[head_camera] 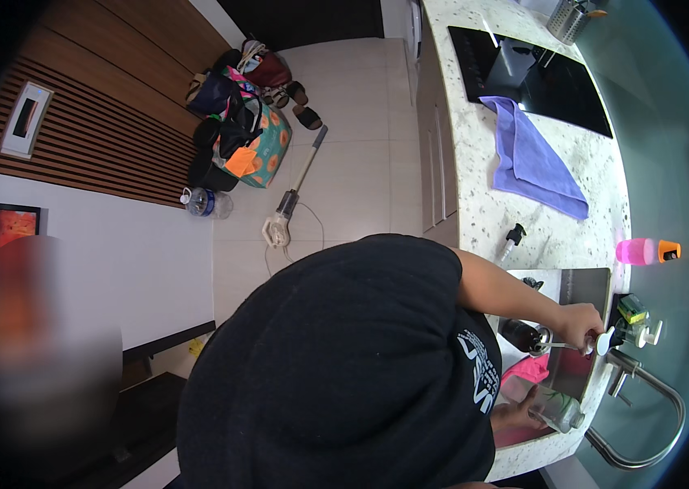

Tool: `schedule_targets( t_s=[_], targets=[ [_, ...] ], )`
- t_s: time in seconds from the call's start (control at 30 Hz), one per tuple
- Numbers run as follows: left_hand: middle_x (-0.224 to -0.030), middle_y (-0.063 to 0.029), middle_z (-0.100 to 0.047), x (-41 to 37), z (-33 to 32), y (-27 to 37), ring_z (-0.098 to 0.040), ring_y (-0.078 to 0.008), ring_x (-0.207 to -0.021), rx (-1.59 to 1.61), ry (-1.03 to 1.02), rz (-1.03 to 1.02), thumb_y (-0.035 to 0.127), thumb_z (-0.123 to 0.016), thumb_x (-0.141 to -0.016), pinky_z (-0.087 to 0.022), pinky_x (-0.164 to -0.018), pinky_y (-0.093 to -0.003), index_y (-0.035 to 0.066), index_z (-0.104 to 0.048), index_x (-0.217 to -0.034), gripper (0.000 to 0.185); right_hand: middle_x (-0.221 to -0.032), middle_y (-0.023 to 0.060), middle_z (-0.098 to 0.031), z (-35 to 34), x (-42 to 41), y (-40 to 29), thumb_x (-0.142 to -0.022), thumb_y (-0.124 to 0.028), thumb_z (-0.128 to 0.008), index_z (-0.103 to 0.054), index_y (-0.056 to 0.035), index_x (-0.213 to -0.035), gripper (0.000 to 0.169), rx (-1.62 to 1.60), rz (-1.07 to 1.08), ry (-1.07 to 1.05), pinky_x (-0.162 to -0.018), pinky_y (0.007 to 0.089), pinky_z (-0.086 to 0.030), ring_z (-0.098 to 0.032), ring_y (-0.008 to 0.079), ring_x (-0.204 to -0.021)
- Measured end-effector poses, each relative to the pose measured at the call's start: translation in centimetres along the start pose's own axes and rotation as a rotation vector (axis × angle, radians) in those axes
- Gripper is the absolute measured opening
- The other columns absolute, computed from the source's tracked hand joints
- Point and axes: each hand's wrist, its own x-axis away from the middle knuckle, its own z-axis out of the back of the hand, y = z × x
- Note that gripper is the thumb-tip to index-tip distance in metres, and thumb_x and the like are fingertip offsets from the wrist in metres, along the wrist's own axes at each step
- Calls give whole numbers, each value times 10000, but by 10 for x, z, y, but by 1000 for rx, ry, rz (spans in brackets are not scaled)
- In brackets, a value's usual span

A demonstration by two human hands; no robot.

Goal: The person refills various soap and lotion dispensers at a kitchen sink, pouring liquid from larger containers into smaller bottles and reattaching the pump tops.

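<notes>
My left hand (579, 327) is over the sink (582, 287), closed around a white dispenser pump (606, 341). The pump's thin dip tube (558, 345) points back toward me. Lower in the picture, my right hand (518, 412) grips a clear bottle (555, 408) with a green leaf print, tilted over the sink, its neck toward the faucet. A dark brown bottle (519, 335) lies in the sink beneath my left forearm. Beside it is a bright pink cloth (526, 370). My forearm and torso hide part of the basin.
A curved metal faucet (677, 400) rises behind the sink, near a sponge (631, 308) and a clear pump dispenser (637, 333). On the counter are a black pump head (514, 235), a purple cloth (534, 162), a pink bottle (637, 251) and a black cooktop (534, 79).
</notes>
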Motion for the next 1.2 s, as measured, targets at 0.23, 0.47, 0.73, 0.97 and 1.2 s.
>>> schedule_targets(
  t_s=[0.23, 0.47, 0.73, 0.97, 1.2],
  targets=[
    [-766, -115, -733, 7, -16, -9, -720, -310, -744, -22, -14, -2, 137, -841, -587, -530, -658, -425, 94, -765, -859, 285, -1411, 196, -470, 17, -9, 21, -741, 12, -860, -340, -37, -1418, 855, -64, 98, 42, -1121, 472, -466, -497, 324, -1280],
    [-771, -110, -739, 17, -26, -12, -725, -310, -758, -27, -56, -14, 115, -836, -601, -531, -664, -433, 96, -756, -837, 250, -1390, 200, -478, 9, -2, -7, -726, -17, -884, -339, -26, -1390, 859, -100, 88, 15, -1124, 473, -443, -516, 314, -1236],
    [-709, -164, -673, 16, -41, -42, -654, -385, -649, -19, 15, -210, 196, -782, -530, -521, -596, -436, 82, -724, -803, 302, -1405, 203, -485, 40, -1, 26, -768, 50, -765, -439, -74, -1464, 778, 200, 246, -108, -1084, 457, -482, -521, 343, -1285],
    [-995, -94, -752, 14, -1, -31, -731, -170, -932, 71, -223, 81, 77, -832, -774, -581, -844, -334, 37, -748, -1093, 333, -1440, 124, -438, 10, 28, -5, -668, 85, -856, -271, -68, -1536, 1058, 56, 149, 220, -1149, 437, -390, -462, 286, -1324],
    [-1120, -140, -678, 16, -10, -42, -724, -264, -983, 58, -333, 152, 5, -846, -716, -612, -880, -347, 10, -748, -1039, 337, -1446, 118, -400, 2, 52, -36, -698, 58, -864, -152, -127, -1569, 1140, -54, 128, 275, -1159, 421, -361, -443, 272, -1340]
  ],
)
